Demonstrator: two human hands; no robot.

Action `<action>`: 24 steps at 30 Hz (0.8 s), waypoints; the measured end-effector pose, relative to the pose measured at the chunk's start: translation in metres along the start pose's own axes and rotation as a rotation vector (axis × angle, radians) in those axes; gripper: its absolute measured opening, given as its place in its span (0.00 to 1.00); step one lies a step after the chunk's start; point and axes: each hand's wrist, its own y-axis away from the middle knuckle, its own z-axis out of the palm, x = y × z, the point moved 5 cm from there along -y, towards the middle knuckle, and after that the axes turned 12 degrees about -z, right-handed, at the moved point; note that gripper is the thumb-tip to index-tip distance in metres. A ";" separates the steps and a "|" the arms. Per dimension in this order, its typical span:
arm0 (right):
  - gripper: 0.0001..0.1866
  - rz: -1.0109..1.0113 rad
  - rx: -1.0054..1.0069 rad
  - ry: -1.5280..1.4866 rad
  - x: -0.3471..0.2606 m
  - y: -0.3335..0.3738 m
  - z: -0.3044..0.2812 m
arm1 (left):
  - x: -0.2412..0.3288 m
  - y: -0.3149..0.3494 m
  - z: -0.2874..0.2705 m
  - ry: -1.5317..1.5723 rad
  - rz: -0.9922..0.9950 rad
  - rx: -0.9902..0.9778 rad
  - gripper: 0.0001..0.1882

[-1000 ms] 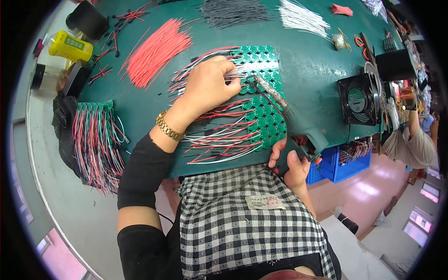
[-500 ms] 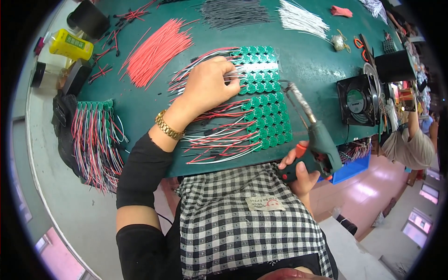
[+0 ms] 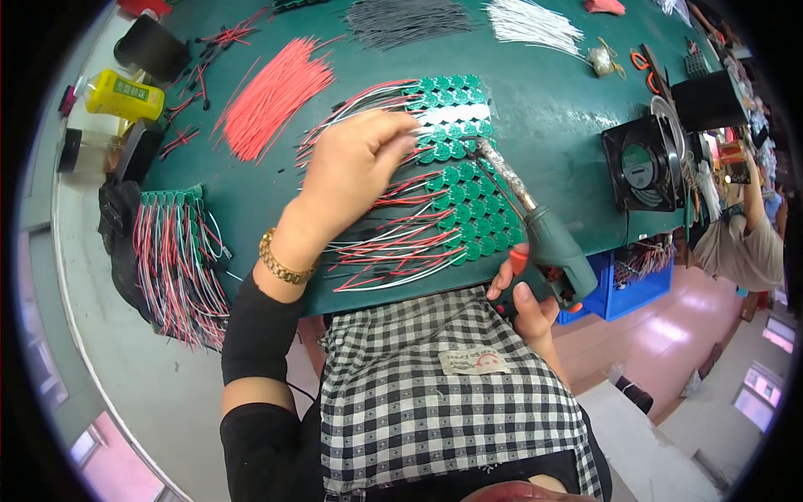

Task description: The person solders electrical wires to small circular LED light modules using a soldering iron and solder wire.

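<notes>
My left hand (image 3: 355, 163) pinches at the left edge of the upper green circuit board panel (image 3: 452, 84), its fingertips closed over a thin wire that they mostly hide. Red, white and black wires (image 3: 368, 96) run leftward from that panel. My right hand (image 3: 529, 311) grips a green soldering gun (image 3: 556, 243) with an orange-red trigger. The gun's tip reaches over the right part of the upper panel; whether it touches cannot be seen. Just below lies a second panel of round green boards (image 3: 478, 209), its red and white wires (image 3: 385, 243) spread to the left.
Bundles of red (image 3: 276, 96), black (image 3: 410, 21) and white wires (image 3: 533, 25) lie toward the back. A black fan (image 3: 642, 163) stands at the right, a yellow bottle (image 3: 125, 96) at the left. Wired boards (image 3: 171, 197) hang at the left edge. Blue bins (image 3: 640, 289) sit below the right edge.
The soldering gun has swung left, bringing its tip from beside the upper panel to over it. My left hand has shifted slightly left and down, still pinching. The view has shifted a little.
</notes>
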 end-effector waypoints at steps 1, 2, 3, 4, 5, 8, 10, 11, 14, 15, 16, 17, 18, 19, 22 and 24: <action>0.24 0.005 -0.029 0.015 0.001 0.001 0.000 | -0.003 0.006 0.007 0.116 -0.121 -0.020 0.05; 0.24 0.008 -0.030 0.017 -0.001 0.002 0.000 | -0.003 0.007 0.013 0.097 -0.114 -0.031 0.04; 0.23 0.031 -0.053 0.045 -0.002 0.002 0.002 | -0.004 0.008 0.017 0.034 -0.087 -0.044 0.04; 0.23 0.053 -0.075 0.073 -0.002 0.002 0.003 | -0.006 0.007 0.020 -0.029 -0.059 -0.058 0.05; 0.23 0.041 -0.105 0.097 -0.001 0.002 0.003 | -0.010 0.007 0.022 -0.029 -0.062 -0.056 0.05; 0.23 0.040 -0.117 0.127 -0.005 0.006 0.002 | -0.011 0.007 0.025 -0.076 -0.043 -0.028 0.05; 0.22 0.016 -0.123 0.134 -0.001 0.002 0.002 | -0.017 0.005 0.026 -0.090 -0.042 -0.029 0.05; 0.22 -0.007 -0.126 0.139 0.000 -0.001 0.003 | -0.018 0.004 0.025 -0.088 -0.040 -0.027 0.05; 0.22 0.024 -0.095 0.142 -0.002 0.000 0.004 | -0.018 0.005 0.026 -0.099 -0.104 -0.047 0.05; 0.22 0.023 -0.093 0.143 -0.003 0.000 0.005 | -0.018 0.004 0.025 -0.100 -0.102 -0.046 0.05; 0.20 0.032 -0.073 0.141 -0.004 -0.001 0.005 | -0.018 0.004 0.025 -0.101 -0.100 -0.045 0.05; 0.18 0.041 -0.053 0.140 -0.004 -0.001 0.005 | -0.018 0.003 0.026 -0.100 -0.098 -0.047 0.05; 0.18 0.042 -0.053 0.140 -0.006 -0.002 0.007 | -0.017 0.004 0.025 -0.100 -0.083 -0.040 0.05; 0.17 0.058 -0.056 0.150 -0.007 -0.003 0.008 | -0.017 0.004 0.025 -0.101 -0.067 -0.034 0.05; 0.18 0.070 -0.120 0.206 -0.007 -0.005 0.007 | -0.017 0.005 0.024 -0.092 -0.082 -0.042 0.05; 0.20 0.064 -0.180 0.253 -0.006 -0.004 0.008 | -0.018 0.004 0.023 -0.093 -0.084 -0.051 0.05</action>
